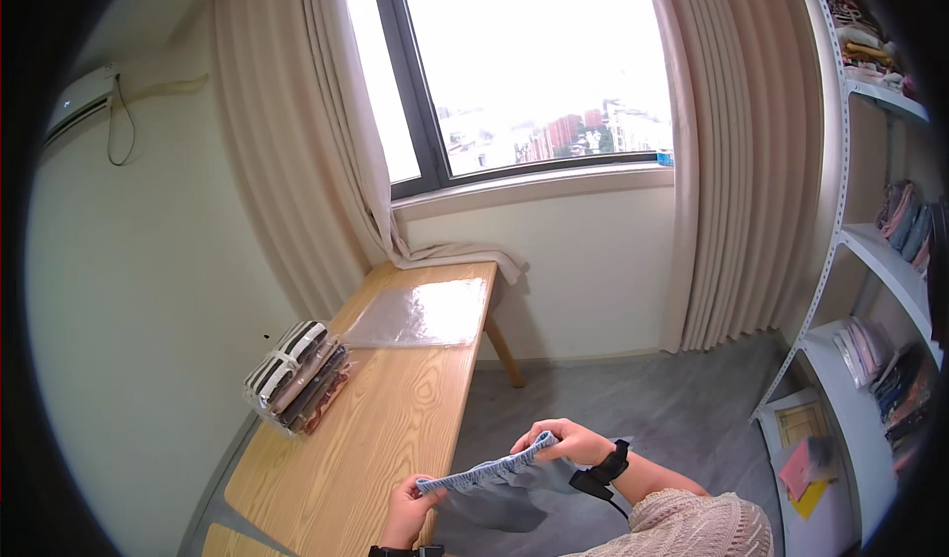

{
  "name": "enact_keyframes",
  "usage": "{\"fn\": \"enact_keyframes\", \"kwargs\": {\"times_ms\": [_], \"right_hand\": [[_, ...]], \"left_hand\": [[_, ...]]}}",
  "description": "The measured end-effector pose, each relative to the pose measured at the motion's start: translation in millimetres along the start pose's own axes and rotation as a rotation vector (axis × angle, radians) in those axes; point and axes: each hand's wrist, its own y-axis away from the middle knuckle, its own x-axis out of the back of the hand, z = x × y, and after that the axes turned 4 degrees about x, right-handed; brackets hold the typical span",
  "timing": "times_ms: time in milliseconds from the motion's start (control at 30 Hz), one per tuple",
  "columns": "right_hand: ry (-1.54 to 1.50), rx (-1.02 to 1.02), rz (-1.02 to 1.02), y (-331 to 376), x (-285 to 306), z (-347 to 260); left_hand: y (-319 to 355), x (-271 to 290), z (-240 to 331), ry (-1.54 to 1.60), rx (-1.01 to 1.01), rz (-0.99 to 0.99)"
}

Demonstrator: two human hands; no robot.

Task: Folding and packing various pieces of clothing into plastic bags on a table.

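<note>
A blue garment [482,476] with a gathered, elastic-looking waistband stretches between my two hands, just off the table's right edge. My left hand [403,511] pinches the waistband's left end, thumb on top. At the other end, slightly higher, my right hand [563,442] grips the band between thumb and fingers. Grey-blue cloth hangs below the band; its lower part runs out of clear sight, so the kind of garment cannot be told.
On the wooden table [395,399] lie a stack of folded clothes [297,374] in clear bags and, farther back, flat clear plastic bags [420,315]. Metal shelves [840,359] with folded textiles stand at the right. A curtain [460,254] drapes over the table's far end.
</note>
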Motion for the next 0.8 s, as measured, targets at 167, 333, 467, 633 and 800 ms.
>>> {"fn": "enact_keyframes", "kwargs": {"times_ms": [167, 333, 467, 633, 800], "right_hand": [[-0.041, 0.018, 0.010, 0.2, 12.6, -0.2], [-0.106, -0.013, 0.117, 16.9, 38.1, 9.3], [-0.152, -0.007, 0.190, 29.1, 50.2, 7.5], [-0.184, -0.037, 0.152, 53.3, 69.3, 4.4], [0.068, 0.008, 0.341, 35.2, 80.0, 7.3]], "left_hand": [[-16.4, -16.9, -8.7, 0.055, -0.041, 0.032], [-20.5, -50.3, 11.8, 0.023, -0.118, 0.032], [-15.7, -62.1, 21.7, 0.040, 0.025, -0.019], [-13.6, -86.5, 34.8, 0.028, 0.082, -0.120], [-51.5, -107.6, 7.2, -0.115, -0.077, 0.148]]}}
